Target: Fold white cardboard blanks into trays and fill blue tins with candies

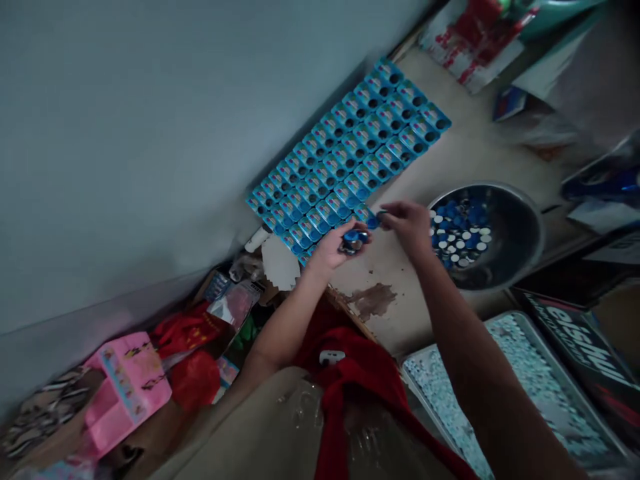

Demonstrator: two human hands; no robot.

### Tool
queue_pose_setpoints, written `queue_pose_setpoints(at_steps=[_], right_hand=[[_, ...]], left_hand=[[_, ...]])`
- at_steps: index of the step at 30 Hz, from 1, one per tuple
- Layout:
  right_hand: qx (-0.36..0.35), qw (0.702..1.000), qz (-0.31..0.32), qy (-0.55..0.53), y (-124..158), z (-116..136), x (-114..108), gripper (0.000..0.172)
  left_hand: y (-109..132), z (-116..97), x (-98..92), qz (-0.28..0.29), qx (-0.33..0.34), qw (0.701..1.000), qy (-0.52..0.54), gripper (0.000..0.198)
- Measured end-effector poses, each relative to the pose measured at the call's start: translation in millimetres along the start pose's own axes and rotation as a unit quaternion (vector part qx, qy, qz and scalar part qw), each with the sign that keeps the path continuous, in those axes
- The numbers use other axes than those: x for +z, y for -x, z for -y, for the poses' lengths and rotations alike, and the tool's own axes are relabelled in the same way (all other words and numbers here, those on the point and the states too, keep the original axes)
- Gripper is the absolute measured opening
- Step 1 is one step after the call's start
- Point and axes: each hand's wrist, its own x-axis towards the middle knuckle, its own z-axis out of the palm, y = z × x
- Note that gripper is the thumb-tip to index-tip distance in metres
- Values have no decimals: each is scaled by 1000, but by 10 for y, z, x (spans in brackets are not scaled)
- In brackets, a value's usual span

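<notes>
Rows of small blue packs (345, 153) with printed tops lie side by side on the table along the wall. Many of them, mostly toward the far end, show a dark round spot; several nearer ones show a plain blue round area instead. In my left hand (327, 252), palm up with curled fingers, sits a small pile of round blue-and-silver caps (354, 240). My right hand (409, 223) pinches a small dark round cap (383, 216) beside the near edge of the packs. Blur hides the cap's details.
A metal bowl (531, 233) with many blue, white and silver round pieces stands to the right. Below it lies a tray (523, 323) of small pale pieces, next to a black box (580, 333). A pink case (140, 380) and red cloth lie lower left.
</notes>
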Motion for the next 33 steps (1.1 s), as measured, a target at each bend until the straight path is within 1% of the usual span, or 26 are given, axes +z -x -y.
queue_pose_setpoints(at_steps=[1,3,5,7,8,10,12,14,15,17,19,21,22,24,26,27,29,31,33], right_hand=[[-13,999,30,12,-81,114,289,20],[-60,992,66,90,-224,308,811,14],[-104,970,81,202,-337,458,1216,13],[-120,947,88,283,-423,567,1490,13],[-117,939,90,309,-458,610,1584,13],[-101,924,85,359,-518,681,1702,13],[-74,896,83,430,-573,741,1759,12],[-43,869,88,485,-633,795,1788,19],[-33,862,91,498,-662,818,1797,23],[-23,856,92,508,-706,858,1806,24],[-25,857,87,507,-705,890,1802,18],[-52,867,88,488,-636,915,1783,10],[-84,878,97,461,-575,925,1770,9],[-158,898,150,381,-416,942,1742,14],[-201,896,236,318,-249,953,1713,21],[-201,889,275,305,-181,955,1695,24],[-166,880,324,305,-99,946,1646,29],[-118,880,345,305,-99,915,1572,32],[-96,879,357,302,-161,860,1476,33]], left_hand=[[131,-100,-184,-21,14,1000,8,30],[363,-261,-520,-69,29,997,27,33],[538,-373,-792,-102,30,994,36,33],[642,-457,-988,-105,23,994,28,32],[667,-496,-1058,-98,18,995,20,30],[674,-581,-1150,-83,17,996,3,28],[639,-670,-1200,-74,22,997,-13,27],[578,-746,-1232,-62,25,997,-25,25],[542,-775,-1245,-54,24,998,-30,22],[473,-811,-1265,-39,19,998,-38,15],[415,-826,-1275,-30,15,998,-45,12],[371,-829,-1274,-25,5,998,-55,14],[352,-831,-1269,-19,3,998,-64,14],[316,-834,-1253,-4,5,996,-88,15],[276,-836,-1226,3,5,993,-119,17],[254,-834,-1209,1,0,991,-133,18],[208,-820,-1166,-3,-21,987,-158,20],[157,-790,-1113,13,-37,984,-173,23],[99,-756,-1051,38,-46,981,-183,26]])
